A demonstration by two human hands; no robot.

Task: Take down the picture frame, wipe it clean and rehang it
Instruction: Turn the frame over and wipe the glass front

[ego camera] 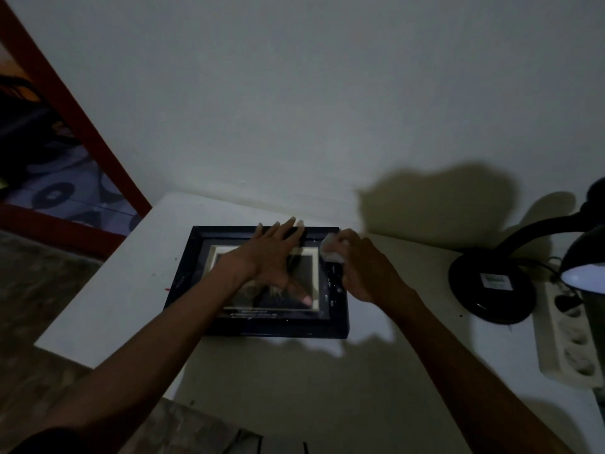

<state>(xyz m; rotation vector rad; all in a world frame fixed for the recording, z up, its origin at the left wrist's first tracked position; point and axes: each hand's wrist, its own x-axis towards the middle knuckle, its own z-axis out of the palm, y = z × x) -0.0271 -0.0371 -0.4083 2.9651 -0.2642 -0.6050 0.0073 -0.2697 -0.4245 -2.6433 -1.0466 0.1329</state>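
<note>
A black picture frame [191, 260] lies flat, glass up, on a white table [108, 290] close to the wall. My left hand [273, 257] presses flat on the glass with its fingers spread, reaching to the frame's far edge. At the frame's right rim near the far corner, my right hand [363, 270] is closed around a crumpled white tissue [330, 250], which touches the rim. The picture under my left hand is mostly hidden.
A black desk lamp [491, 286] stands on the table at the right, its lit shade at the frame edge. A white power strip [566, 339] lies beside it. A red door frame [82, 126] is at the left, with patterned floor beyond.
</note>
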